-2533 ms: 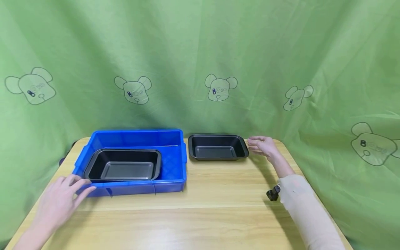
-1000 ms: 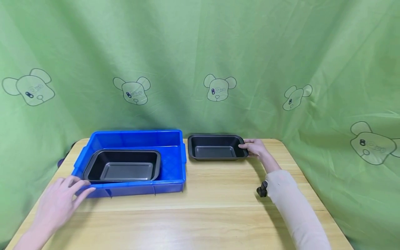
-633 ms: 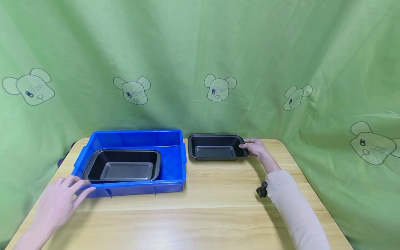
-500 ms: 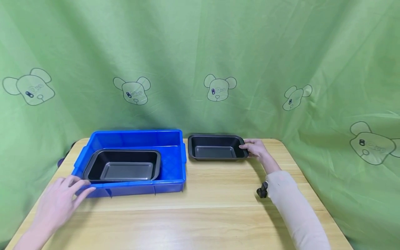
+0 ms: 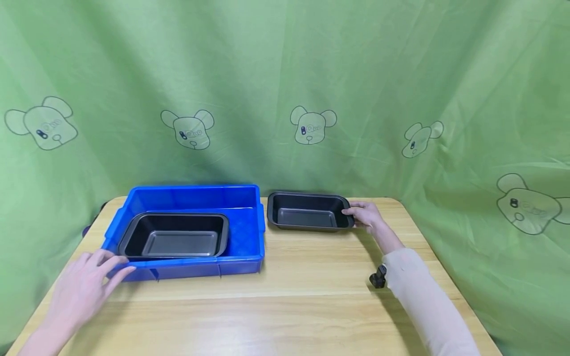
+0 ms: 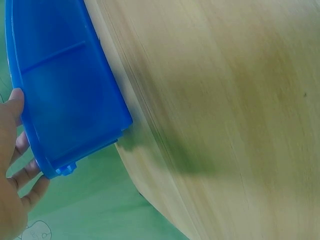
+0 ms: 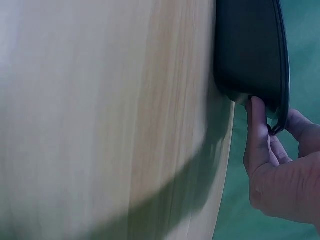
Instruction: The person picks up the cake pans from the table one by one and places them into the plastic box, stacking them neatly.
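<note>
A black loaf pan (image 5: 307, 217) is at the back of the table, right of the blue plastic bin (image 5: 245, 230). My right hand (image 5: 367, 216) pinches its right end, thumb over the rim. In the right wrist view, the fingers (image 7: 258, 135) reach under that rim against the end wall of the pan (image 7: 250, 50). Inside the bin, toward its left, sits another black loaf pan (image 5: 182, 242). My left hand (image 5: 82, 284) holds the bin's front left corner. The left wrist view has the thumb (image 6: 16, 102) on the bin's rim and fingers around its corner.
The bin and pans share a light wooden table (image 5: 285, 316). A green curtain (image 5: 249, 79) printed with bear heads hangs close behind its back edge and along both sides. A small black device (image 5: 378, 277) is worn at the right wrist.
My right hand moved left from beside the right pan and took hold of its end. Since half a second ago, that end has shifted slightly toward the front. The left hand stayed put.
</note>
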`<control>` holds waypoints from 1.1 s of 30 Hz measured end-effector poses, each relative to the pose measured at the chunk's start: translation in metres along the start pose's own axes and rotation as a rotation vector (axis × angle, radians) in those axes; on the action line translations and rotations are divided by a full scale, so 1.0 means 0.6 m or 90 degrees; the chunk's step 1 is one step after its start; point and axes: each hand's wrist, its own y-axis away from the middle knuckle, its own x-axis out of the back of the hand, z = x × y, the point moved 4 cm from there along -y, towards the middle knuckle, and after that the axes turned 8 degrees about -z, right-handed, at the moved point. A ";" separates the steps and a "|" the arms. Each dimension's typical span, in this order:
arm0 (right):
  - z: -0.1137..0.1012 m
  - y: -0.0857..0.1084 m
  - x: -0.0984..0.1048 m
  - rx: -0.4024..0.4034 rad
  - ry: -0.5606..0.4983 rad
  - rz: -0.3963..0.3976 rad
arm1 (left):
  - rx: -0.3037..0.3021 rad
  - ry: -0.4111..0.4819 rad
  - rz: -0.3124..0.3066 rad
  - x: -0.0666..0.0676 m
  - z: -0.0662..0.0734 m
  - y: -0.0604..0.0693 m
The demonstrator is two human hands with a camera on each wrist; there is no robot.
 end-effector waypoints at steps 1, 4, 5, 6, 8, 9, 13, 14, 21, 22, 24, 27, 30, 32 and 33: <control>0.000 0.001 0.000 -0.002 0.001 0.004 | 0.001 -0.001 -0.001 0.000 0.000 0.000; 0.000 0.005 -0.003 -0.011 0.012 0.019 | -0.002 -0.002 0.001 0.000 0.000 0.000; 0.000 0.006 -0.004 -0.013 0.011 0.021 | -0.002 -0.002 0.002 0.000 0.000 0.000; 0.000 0.008 -0.004 -0.016 0.010 0.024 | -0.003 -0.001 0.002 0.000 0.000 0.000; 0.000 0.012 -0.005 -0.017 0.005 0.028 | -0.003 -0.001 0.000 -0.001 -0.001 0.001; 0.000 0.014 -0.006 -0.019 0.000 0.031 | -0.002 0.001 -0.001 -0.001 -0.001 0.001; -0.001 0.027 -0.010 -0.011 -0.015 0.046 | 0.002 0.004 -0.008 -0.002 -0.003 0.001; 0.000 0.030 -0.011 -0.009 -0.018 0.052 | 0.003 0.004 -0.008 -0.002 -0.003 0.001; 0.010 0.047 -0.014 0.004 -0.037 0.080 | 0.001 0.004 0.003 -0.001 -0.001 0.002; 0.010 0.049 -0.014 0.006 -0.041 0.084 | 0.000 0.003 0.005 -0.001 -0.001 0.002; 0.011 0.054 -0.014 0.010 -0.048 0.091 | -0.001 0.002 0.008 -0.002 0.000 0.002; 0.009 0.063 -0.014 0.014 -0.056 0.100 | -0.001 0.001 0.011 -0.001 0.000 0.002; 0.006 0.073 -0.015 0.015 -0.066 0.106 | -0.001 0.001 0.012 -0.001 0.001 0.002; 0.003 0.081 -0.017 0.016 -0.077 0.108 | -0.002 0.001 0.012 -0.001 0.001 0.002; 0.002 0.084 -0.018 0.016 -0.081 0.108 | -0.002 0.000 0.012 -0.001 0.001 0.001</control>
